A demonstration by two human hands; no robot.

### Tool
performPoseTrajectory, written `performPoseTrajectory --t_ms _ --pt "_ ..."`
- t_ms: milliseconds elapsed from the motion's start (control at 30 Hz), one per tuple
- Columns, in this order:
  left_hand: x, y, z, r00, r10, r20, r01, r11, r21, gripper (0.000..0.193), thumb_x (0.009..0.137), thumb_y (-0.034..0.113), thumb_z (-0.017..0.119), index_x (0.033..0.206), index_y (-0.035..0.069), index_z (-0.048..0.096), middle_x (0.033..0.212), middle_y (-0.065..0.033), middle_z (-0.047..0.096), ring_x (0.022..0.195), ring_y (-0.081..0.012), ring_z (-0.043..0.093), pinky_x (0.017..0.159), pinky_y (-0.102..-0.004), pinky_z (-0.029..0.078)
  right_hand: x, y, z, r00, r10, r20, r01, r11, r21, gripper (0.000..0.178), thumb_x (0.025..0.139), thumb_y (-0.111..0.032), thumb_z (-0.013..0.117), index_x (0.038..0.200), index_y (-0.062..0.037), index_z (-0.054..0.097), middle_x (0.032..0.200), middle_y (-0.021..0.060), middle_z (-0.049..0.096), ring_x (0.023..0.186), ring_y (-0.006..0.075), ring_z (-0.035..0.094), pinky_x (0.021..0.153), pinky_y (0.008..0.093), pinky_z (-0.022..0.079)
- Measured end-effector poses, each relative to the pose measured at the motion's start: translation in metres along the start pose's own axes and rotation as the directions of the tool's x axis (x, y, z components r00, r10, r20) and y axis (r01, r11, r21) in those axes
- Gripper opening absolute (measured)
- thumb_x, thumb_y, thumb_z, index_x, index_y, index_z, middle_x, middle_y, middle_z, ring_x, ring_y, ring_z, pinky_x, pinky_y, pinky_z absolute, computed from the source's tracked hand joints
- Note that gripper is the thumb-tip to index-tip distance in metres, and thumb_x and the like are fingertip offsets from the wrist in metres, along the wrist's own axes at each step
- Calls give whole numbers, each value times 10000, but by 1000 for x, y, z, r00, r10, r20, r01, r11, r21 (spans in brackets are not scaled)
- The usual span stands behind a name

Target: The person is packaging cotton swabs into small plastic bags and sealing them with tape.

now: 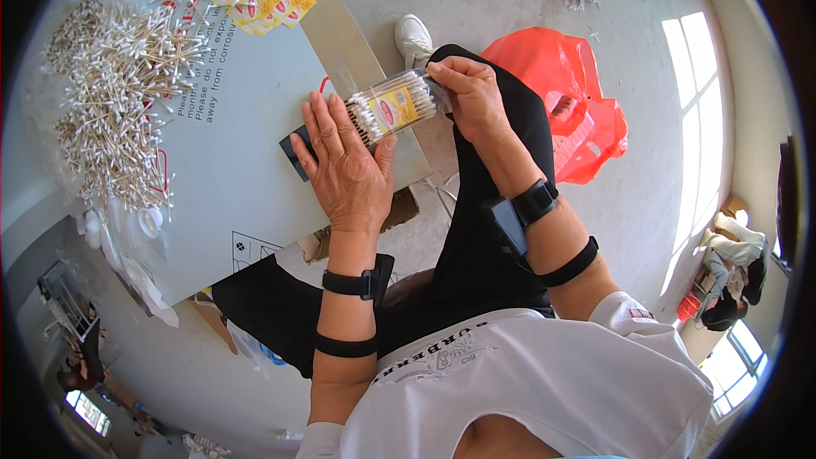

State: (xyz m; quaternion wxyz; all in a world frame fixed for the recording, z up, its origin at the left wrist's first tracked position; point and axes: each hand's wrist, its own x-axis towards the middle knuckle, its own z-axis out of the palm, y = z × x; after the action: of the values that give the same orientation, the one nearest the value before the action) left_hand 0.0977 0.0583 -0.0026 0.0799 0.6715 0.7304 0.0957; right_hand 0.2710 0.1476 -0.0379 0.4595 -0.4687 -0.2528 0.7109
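Head view: beneath your hands lies the grey tabletop (255, 144), which seems to serve you as a flat surface to press against. On its far left sits the big loose heap of cotton swabs (127, 93), probably set aside so the part nearest you has working room, yet within reach of your left arm. Off the table to the right, a red plastic bag (557, 76) rests on the floor, beyond your right knee.

Your left hand (348, 166) is flat, palm down, fingers straight and gripping nothing; it covers the left end of the pack, likely to steady it. Your right hand (478, 102) is closed in a pinch on the pack's clear film at the right end, which appears to draw that end taut.

Toward the far edge, the scattered pile of yellow cards (268, 0) lies to the right of the swabs, apart from them, perhaps so the two don't mix. The clear swab pack (408, 89) is between your hands, reaching across the table's right edge, its swabs lined up side by side. A dark green piece (291, 155) pokes out left of your left fingers; what it is, you can't tell. Smallest is the yellow label (395, 109), face up against the swabs, presumably so it reads through the film.
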Motion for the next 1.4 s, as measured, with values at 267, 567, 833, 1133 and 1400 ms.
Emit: performPoseTrajectory --t_ms 267,567,833,1133,1400 --pt "0 -1 1 1000 6 -8 -6 1000 -6 810 964 549 426 1492 -38 246 1579 -207 186 1466 -348 188 1162 -555 126 1 -8 6 924 382 32 -342 784 519 66 916 -82 620 864 -43 627 844 66 675 745 179 654 736 338 546" --pt "0 1 0 1000 4 -4 -4 1000 -3 809 962 542 435 1494 -36 243 1578 -207 187 1468 -346 184 1165 -550 122 7 3 -5 970 228 82 -242 888 391 81 913 -86 643 869 -18 653 832 56 677 755 152 657 720 307 542" --pt "0 0 1 1000 7 -2 -7 1000 -8 813 962 539 441 1493 -43 240 1579 -212 183 1468 -348 181 1170 -532 126 -3 1 8 999 6 -34 -4 998 62 129 896 -128 692 823 -24 669 743 0 641 651 60 552 608 216 446" --pt "0 0 0 1000 6 -17 -6 1000 -19 780 972 514 440 1499 -21 230 1571 -207 204 1462 -352 195 1170 -531 124 -3 1 -6 998 54 37 -53 998 -40 81 900 -108 671 869 -34 680 807 16 672 671 78 601 616 219 468" --pt "1 1 -1 1000 14 -10 -15 999 -30 767 968 491 462 1490 -30 252 1572 -206 204 1465 -344 189 1174 -527 117 5 6 -7 987 119 112 -142 961 238 80 898 -84 665 876 -7 672 861 74 694 765 166 662 749 289 539"
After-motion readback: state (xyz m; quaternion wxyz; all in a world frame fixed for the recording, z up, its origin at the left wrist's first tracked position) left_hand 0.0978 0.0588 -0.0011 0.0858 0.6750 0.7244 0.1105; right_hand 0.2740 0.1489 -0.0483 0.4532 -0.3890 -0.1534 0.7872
